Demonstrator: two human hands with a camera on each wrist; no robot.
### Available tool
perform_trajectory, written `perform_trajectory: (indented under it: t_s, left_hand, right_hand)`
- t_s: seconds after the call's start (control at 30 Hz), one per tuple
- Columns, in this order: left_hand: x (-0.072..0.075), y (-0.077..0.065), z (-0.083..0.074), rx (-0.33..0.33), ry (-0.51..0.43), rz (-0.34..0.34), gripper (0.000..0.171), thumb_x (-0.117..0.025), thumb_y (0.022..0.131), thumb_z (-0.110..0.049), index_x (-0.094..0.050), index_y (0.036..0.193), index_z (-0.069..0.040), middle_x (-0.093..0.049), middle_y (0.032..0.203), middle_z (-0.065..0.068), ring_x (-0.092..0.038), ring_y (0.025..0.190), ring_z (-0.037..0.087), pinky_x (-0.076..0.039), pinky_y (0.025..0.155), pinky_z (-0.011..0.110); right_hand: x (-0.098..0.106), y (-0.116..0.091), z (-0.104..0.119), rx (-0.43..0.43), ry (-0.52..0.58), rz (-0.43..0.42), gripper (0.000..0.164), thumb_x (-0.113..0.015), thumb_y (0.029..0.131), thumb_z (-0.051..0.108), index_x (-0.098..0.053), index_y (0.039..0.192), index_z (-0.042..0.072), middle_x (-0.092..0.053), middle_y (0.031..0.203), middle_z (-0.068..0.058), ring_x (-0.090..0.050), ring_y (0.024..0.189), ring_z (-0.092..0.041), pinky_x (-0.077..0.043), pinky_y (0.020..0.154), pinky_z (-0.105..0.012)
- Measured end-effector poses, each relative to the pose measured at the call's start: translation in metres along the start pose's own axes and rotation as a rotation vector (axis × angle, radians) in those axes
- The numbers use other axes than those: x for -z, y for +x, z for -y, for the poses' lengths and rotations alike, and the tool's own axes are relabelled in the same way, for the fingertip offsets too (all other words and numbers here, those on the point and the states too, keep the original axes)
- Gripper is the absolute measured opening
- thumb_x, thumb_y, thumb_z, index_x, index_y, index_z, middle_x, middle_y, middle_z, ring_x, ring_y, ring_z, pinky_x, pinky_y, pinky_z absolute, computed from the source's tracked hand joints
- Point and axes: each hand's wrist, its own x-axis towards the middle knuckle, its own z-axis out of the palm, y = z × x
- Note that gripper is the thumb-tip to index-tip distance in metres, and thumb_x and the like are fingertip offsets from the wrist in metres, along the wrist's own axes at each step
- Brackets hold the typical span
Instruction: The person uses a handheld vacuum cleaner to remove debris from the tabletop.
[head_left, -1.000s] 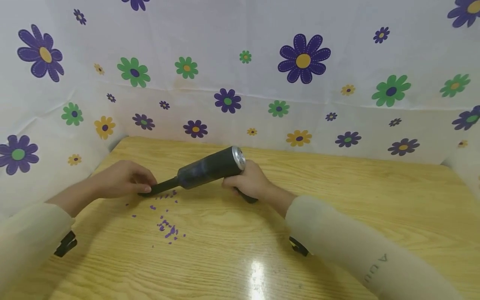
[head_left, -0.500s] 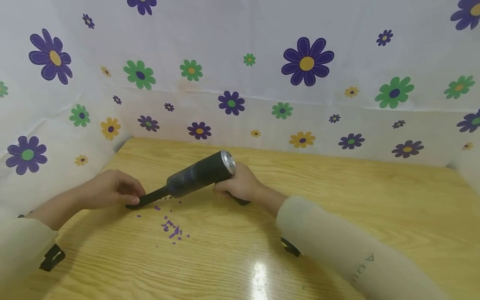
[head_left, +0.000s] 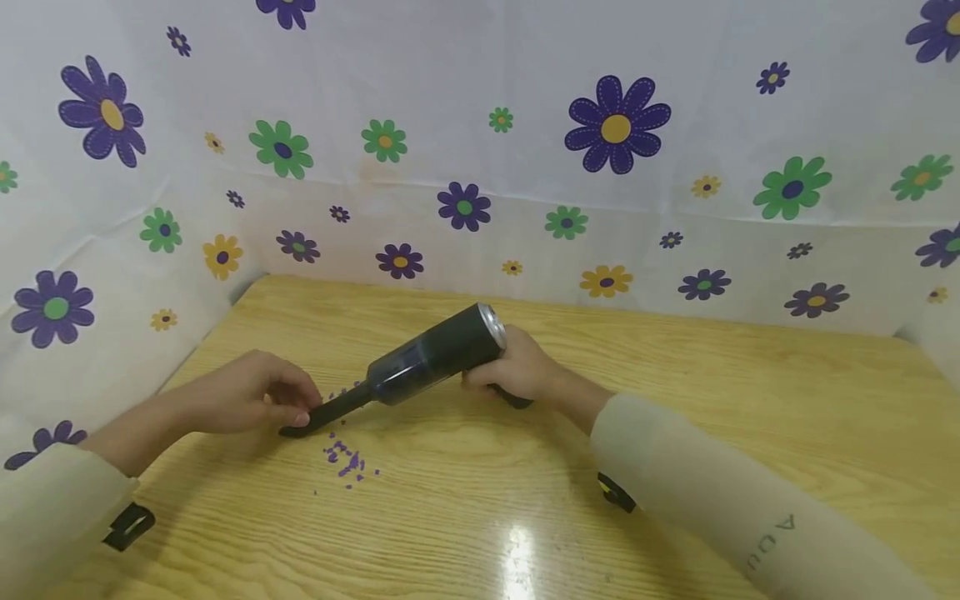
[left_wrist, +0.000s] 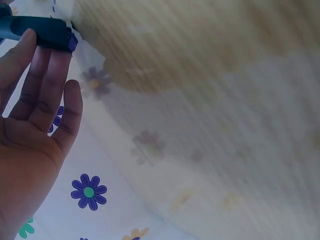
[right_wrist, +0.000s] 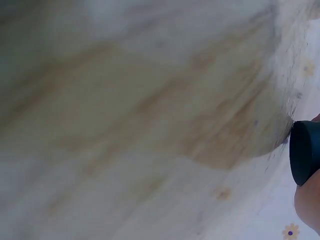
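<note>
A black handheld vacuum cleaner (head_left: 442, 350) with a silver rear end slants down to the left over the table. My right hand (head_left: 525, 367) grips its handle, the fingers partly hidden by the body. At the front, my left hand (head_left: 258, 396) pinches the narrow nozzle (head_left: 341, 408) near its tip, low over the wood. Small purple bits (head_left: 354, 461) lie scattered beside and in front of the nozzle. The left wrist view has the nozzle (left_wrist: 42, 32) between thumb and fingers, with purple at its end. Only the dark handle end (right_wrist: 304, 155) and a bit of hand show in the right wrist view.
The wood-grain table (head_left: 675, 433) spreads under both arms, with a bright glare spot near the front. A white flowered cloth (head_left: 517, 50) stands behind and along the left side. Black wrist straps (head_left: 129, 527) show below the sleeves.
The vacuum cleaner first shifts left and toward me, then back right, its nozzle tip ending nearer to me. Several purple bits left of the pile no longer show. Both hands keep their hold.
</note>
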Motion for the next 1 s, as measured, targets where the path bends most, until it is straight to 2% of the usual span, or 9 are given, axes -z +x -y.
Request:
perform_trajectory:
  t_s: [0.23, 0.5, 0.67, 0.83, 1.0]
  left_hand:
    - [0.004, 0.011, 0.001, 0.015, 0.028, -0.075, 0.010, -0.076, 0.088, -0.016, -0.077, 0.098, -0.015, -0.074, 0.090, -0.010, -0.066, 0.080, 0.001, -0.057, 0.072, 0.024]
    - [0.005, 0.020, 0.002, 0.048, 0.051, -0.110, 0.010, -0.076, 0.088, -0.014, -0.077, 0.098, -0.017, -0.075, 0.093, -0.009, -0.067, 0.082, 0.004, -0.057, 0.074, 0.025]
    - [0.000, 0.032, 0.002, 0.017, 0.083, -0.134, 0.011, -0.075, 0.089, -0.015, -0.078, 0.099, -0.019, -0.075, 0.096, -0.008, -0.068, 0.085, 0.006, -0.057, 0.079, 0.030]
    - [-0.004, 0.047, 0.000, -0.011, 0.114, -0.151, 0.012, -0.075, 0.088, -0.014, -0.078, 0.099, -0.019, -0.075, 0.097, -0.007, -0.068, 0.086, 0.007, -0.057, 0.080, 0.033]
    - [-0.007, 0.062, -0.006, -0.024, 0.123, -0.175, 0.013, -0.075, 0.089, -0.013, -0.078, 0.101, -0.017, -0.076, 0.098, -0.004, -0.068, 0.086, 0.010, -0.056, 0.080, 0.036]
  right_hand:
    - [0.005, -0.001, -0.001, -0.004, 0.038, -0.043, 0.011, -0.066, 0.078, -0.001, -0.061, 0.086, 0.002, -0.053, 0.055, -0.007, -0.049, 0.050, -0.021, -0.044, 0.051, -0.030]
    - [0.008, -0.003, -0.001, -0.040, 0.009, -0.074, 0.009, -0.068, 0.078, 0.002, -0.061, 0.083, 0.005, -0.054, 0.055, -0.008, -0.050, 0.050, -0.020, -0.044, 0.052, -0.029]
    - [0.017, -0.007, -0.005, -0.086, -0.014, -0.132, 0.010, -0.070, 0.076, 0.004, -0.061, 0.081, 0.004, -0.055, 0.054, -0.007, -0.051, 0.049, -0.020, -0.046, 0.051, -0.030]
    - [0.029, -0.013, -0.007, -0.097, -0.040, -0.141, 0.011, -0.070, 0.077, 0.005, -0.062, 0.086, 0.005, -0.056, 0.056, -0.006, -0.052, 0.050, -0.020, -0.046, 0.053, -0.030]
    - [0.042, -0.019, -0.011, -0.090, 0.016, -0.144, 0.015, -0.068, 0.079, 0.003, -0.060, 0.091, 0.004, -0.055, 0.060, -0.007, -0.049, 0.052, -0.020, -0.045, 0.054, -0.030]
